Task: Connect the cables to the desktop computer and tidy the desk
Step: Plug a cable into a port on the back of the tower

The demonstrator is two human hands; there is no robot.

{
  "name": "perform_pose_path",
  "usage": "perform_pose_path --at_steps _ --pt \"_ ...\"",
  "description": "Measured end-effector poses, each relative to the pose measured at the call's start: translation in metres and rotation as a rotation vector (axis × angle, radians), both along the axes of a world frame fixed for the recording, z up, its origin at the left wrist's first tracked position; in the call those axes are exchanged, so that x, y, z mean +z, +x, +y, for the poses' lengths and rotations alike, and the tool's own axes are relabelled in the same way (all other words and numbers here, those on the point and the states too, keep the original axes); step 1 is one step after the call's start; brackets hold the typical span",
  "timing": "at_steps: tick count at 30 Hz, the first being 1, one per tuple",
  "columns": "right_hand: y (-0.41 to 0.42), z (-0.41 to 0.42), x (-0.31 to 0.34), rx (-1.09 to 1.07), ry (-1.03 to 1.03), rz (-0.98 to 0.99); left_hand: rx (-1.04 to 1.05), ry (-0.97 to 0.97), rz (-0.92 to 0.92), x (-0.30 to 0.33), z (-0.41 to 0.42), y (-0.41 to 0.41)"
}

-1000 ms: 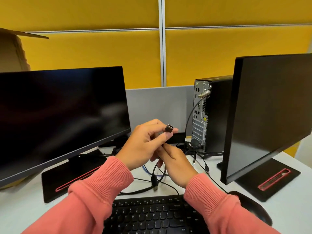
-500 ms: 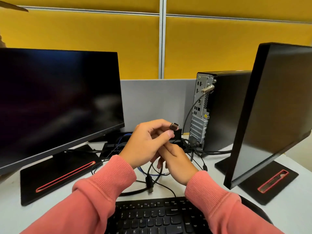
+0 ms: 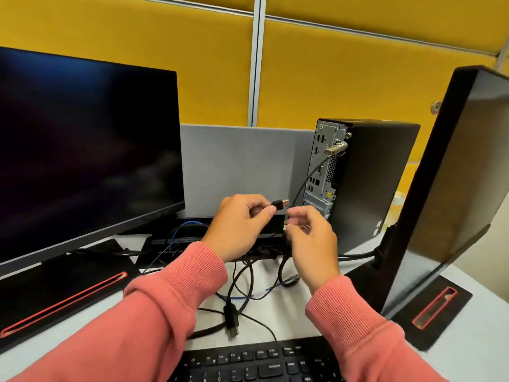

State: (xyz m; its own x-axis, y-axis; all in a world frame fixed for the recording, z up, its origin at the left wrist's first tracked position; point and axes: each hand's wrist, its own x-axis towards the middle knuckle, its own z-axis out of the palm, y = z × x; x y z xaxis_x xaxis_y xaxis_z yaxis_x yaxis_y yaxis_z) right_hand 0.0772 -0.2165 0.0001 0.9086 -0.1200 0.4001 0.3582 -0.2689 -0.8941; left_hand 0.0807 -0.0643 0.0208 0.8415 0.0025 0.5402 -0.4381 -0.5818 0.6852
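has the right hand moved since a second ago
Yes. The right hand has come up from under the left hand and now sits beside it, nearer the desktop computer.

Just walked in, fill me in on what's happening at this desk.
A person in pink sleeves is sorting cables in front of a small desktop tower whose rear ports face them. The left hand pinches a black cable plug, metal tip pointing at the tower, not yet plugged in. The right hand is curled beside it, seemingly on a cable below. Another loose plug lies among tangled cables above the keyboard. Two dark monitors flank the desk.
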Motion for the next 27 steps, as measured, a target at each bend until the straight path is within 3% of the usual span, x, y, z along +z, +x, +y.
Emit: perform_pose_path --at_steps 4,10,13,18,27 --pt "0.015 0.002 0.003 -0.261 0.258 -0.111 0.021 0.039 0.072 -0.008 -0.017 0.032" --pt "0.050 0.015 0.037 -0.556 0.419 -0.394 0.089 0.051 0.091 -0.010 -0.048 0.079" --pt "0.066 0.011 0.060 -0.662 0.339 -0.474 0.138 0.110 0.063 -0.013 -0.060 0.091" --pt "0.097 0.003 0.083 -0.704 0.184 -0.411 0.246 0.242 -0.043 -0.020 -0.066 0.105" --pt "0.096 -0.015 0.078 -0.650 -0.047 -0.432 0.212 0.168 -0.124 -0.030 -0.064 0.112"
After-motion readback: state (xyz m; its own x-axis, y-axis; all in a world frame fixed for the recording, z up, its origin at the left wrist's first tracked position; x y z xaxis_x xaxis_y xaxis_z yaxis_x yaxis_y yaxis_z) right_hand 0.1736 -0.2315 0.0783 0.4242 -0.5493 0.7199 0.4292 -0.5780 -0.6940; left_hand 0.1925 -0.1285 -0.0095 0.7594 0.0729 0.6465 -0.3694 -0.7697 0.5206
